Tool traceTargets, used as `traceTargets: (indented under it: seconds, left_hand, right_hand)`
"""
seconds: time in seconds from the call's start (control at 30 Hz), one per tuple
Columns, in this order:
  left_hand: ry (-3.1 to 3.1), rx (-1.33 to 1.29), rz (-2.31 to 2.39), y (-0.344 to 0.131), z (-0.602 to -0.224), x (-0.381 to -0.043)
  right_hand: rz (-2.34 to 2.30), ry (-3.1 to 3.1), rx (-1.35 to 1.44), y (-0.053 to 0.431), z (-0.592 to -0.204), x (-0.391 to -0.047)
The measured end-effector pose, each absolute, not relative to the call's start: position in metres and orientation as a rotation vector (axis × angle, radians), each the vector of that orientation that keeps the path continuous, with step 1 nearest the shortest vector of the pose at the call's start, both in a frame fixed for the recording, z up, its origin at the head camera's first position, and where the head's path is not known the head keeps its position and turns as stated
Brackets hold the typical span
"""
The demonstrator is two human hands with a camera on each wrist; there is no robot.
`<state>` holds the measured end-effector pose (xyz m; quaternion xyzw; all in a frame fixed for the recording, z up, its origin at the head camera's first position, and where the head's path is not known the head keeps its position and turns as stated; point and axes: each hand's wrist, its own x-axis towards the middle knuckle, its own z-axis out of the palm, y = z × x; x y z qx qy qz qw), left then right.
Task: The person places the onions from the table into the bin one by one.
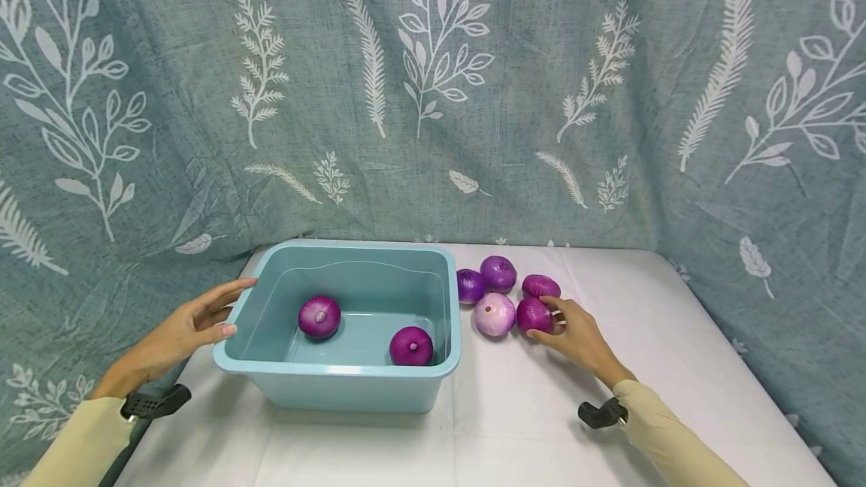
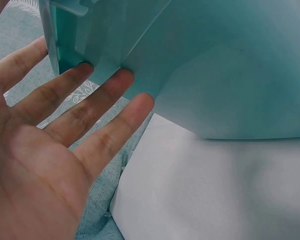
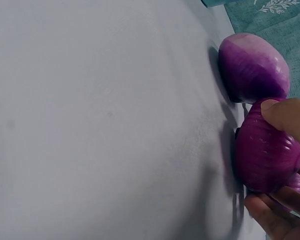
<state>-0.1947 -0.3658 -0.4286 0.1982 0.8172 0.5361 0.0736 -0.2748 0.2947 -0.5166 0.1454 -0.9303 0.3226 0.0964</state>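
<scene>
My left hand (image 1: 177,331) is at the left side of a light blue plastic tub (image 1: 338,376). In the left wrist view its fingers (image 2: 110,135) are spread and fairly straight, with fingertips against the tub's outer wall (image 2: 230,75). Right of the tub, my right hand (image 1: 580,335) holds a red onion (image 1: 533,316) between thumb and fingers. The right wrist view shows that onion (image 3: 265,150) close to the white cloth, thumb on one side and fingers on the other. A paler onion (image 1: 495,315) sits beside it.
Inside the tub lie two red onions, one toward the left (image 1: 319,317) and one near the front right (image 1: 411,346). Three more onions (image 1: 498,273) (image 1: 470,286) (image 1: 540,286) rest behind the held one on the white-covered table (image 1: 514,427). A leaf-patterned curtain (image 1: 419,194) hangs behind.
</scene>
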Motion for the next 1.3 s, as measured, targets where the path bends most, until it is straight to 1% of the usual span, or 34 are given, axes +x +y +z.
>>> traceTargets:
  seconds: [0.47, 0.73, 1.3]
  left_hand:
    - [2.463, 0.591, 1.591, -0.366, -0.427, -0.194]
    - [2.472, 0.601, 1.59, -0.366, -0.428, -0.194]
    - [2.463, 0.599, 1.602, -0.365, -0.428, -0.194]
  right_hand:
    - [0.98, -2.719, 0.415, 0.3, -0.497, -0.269]
    - [1.002, -2.704, 0.456, 0.298, -0.482, -0.268]
    - [0.998, -2.646, 0.54, 0.277, -0.447, -0.262]
